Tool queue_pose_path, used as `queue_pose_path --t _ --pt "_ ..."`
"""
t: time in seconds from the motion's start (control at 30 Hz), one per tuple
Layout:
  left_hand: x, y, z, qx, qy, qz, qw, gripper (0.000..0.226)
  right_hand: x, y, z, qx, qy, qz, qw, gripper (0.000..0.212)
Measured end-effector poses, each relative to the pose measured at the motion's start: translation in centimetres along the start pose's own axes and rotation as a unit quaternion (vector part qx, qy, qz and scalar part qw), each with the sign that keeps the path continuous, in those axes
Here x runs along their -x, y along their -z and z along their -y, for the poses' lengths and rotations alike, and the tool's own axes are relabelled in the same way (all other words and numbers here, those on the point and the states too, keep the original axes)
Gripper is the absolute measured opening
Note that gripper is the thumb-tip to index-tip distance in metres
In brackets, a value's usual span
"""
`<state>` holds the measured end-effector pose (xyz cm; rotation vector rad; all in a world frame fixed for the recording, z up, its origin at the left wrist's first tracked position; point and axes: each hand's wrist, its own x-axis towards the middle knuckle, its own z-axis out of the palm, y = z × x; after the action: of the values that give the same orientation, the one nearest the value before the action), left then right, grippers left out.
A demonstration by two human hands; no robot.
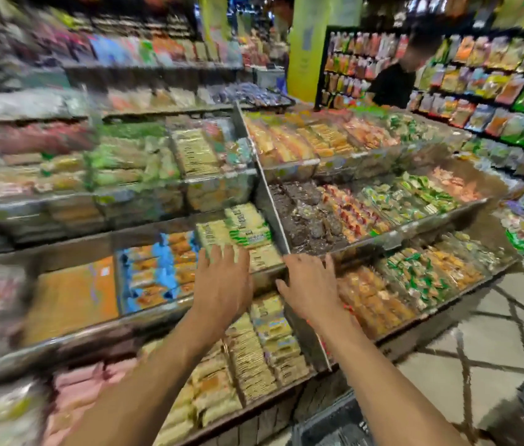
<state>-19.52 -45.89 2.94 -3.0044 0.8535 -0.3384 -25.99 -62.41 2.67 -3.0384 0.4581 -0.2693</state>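
Three stepped tiers of clear-fronted bins make up the big snack display stand (61,338) in front of you, and it turns a corner at the slanted grey metal divider (265,188). Off to your right, the black wall rack (495,101) hangs full of bright snack bags, with a person in a black top (392,85) beside it.

Now the middle tier, left of the divider: a flat orange carton (70,294) fills one bin, blue-and-orange wrapped bars (157,272) pack the next, and the cream packets with green print (247,230) lie stacked in the bin right against the divider. Past the divider come dark brown wrapped sweets (302,217), then red-and-orange sweets (354,210), then green-and-yellow sweets (408,197), each in its own section. On the bottom tier, pale pink packets (86,391) lie under your left arm.

Those cream packets are long, flat and pale, their print too blurred to read. Your left hand (222,284) is spread wide, fingers straight, fingertips over the front of that stack; touching or not, I cannot tell. Your right hand (310,291) is spread flat too, holding nothing, over the bin's front corner just beside the divider's foot.
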Motion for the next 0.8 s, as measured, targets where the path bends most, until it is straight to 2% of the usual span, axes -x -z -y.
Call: queue_pose_path --t 0.17,0.47,0.63,0.8 --pt "5.2 0.7 13.2 -0.032 0.092 -0.003 0.995 0.06 -2.3 -1.4 14.3 -0.005 0.116 -0.011 0.993 0.045" --pt "17.0 1.9 35.0 -0.049 0.252 0.014 0.966 0.056 -1.0 -4.4 38.7 -0.06 0.239 0.002 0.969 0.046" --pt "22.7 1.7 42.7 -0.051 0.301 0.018 0.952 0.059 1.2 -5.7 49.2 -0.092 0.292 0.023 0.952 0.045" --pt "26.1 0.5 47.8 -0.053 0.336 0.039 0.94 0.061 1.6 -6.5 55.4 -0.098 0.331 0.05 0.937 0.048"
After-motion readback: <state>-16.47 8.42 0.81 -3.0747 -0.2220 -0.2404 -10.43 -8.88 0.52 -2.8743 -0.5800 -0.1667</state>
